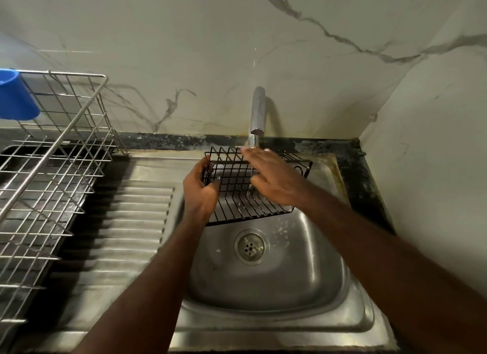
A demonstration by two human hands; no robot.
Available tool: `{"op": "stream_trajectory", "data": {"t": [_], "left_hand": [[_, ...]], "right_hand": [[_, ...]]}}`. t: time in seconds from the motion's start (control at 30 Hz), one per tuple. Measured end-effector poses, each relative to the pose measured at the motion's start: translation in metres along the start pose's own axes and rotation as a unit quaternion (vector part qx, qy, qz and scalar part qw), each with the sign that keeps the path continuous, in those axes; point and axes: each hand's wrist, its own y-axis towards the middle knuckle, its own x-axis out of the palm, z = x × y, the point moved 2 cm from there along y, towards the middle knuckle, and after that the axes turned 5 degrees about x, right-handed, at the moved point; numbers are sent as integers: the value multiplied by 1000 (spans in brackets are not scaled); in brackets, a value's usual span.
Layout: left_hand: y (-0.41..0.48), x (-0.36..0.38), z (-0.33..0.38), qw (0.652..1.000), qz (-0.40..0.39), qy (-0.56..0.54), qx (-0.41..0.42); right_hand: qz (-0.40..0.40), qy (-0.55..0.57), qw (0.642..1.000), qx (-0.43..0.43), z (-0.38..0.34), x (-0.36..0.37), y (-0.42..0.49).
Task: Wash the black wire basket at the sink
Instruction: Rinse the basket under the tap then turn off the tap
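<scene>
Basket [237,192] held over sink [290,282] under tap [257,113]; left hand [199,192] grips its end, right hand [274,179] lies flat, fingers straight, on it.

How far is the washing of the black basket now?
Done: the basket is over the sink, under the running tap. In hand: the left hand grips its end while the right hand lies flat on the wires in the stream. Left: finishing the rinse and setting it to drain.

Both bare forearms reach forward, converging. Left hand [200,192] curls fingers round black wire basket [232,181] end; right hand [274,181] lies flat, fingers straight, palm down.
</scene>
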Motion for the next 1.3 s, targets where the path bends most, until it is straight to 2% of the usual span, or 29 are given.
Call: {"op": "stream_trajectory", "data": {"t": [0.07,0.13,0.2,0.3,0.4,0.47,0.53,0.63,0.7,0.8,0.9,0.97,1.13,1.2,1.3], "left_hand": [[-2,-3,-5,1000,14,-5,-15],[-4,-3,-11,1000,19,0,-20],[-5,0,-13,1000,21,-2,-12],[-7,4,-14,999,38,-24,-3],[-8,1,-14,997,66,-45,1],[-10,-2,-13,997,63,-37,9],[-14,-6,-16,997,63,-33,9],[-19,-5,-18,997,58,-39,13],[-22,-1,-19,997,67,-45,13],[-22,2,-20,993,98,-67,25],[-21,0,-19,989,115,-85,28],[-21,-3,-18,989,121,-85,28],[-29,-10,-29,987,140,-74,12],[-36,-6,-30,987,142,-80,3],[-48,2,-28,982,158,-101,-4]], "right_hand": [[-12,-27,995,100,27,-3,-2],[-28,-35,988,147,30,-2,-2],[-18,-22,992,119,9,1,2],[-5,-19,1000,20,-27,4,8],[-2,-29,999,-30,-28,-2,9],[16,-31,999,6,-7,-4,9],[45,-44,995,78,18,-6,9],[41,-71,987,141,26,-5,13],[28,-48,992,109,6,-2,16],[0,-4,1000,7,-26,3,17],[0,-33,998,-56,-25,0,18],[26,-46,998,-41,-10,-5,18],[71,-66,985,143,47,-18,14],[73,-69,986,136,38,-12,18],[72,-82,993,51,11,-1,27]]}}
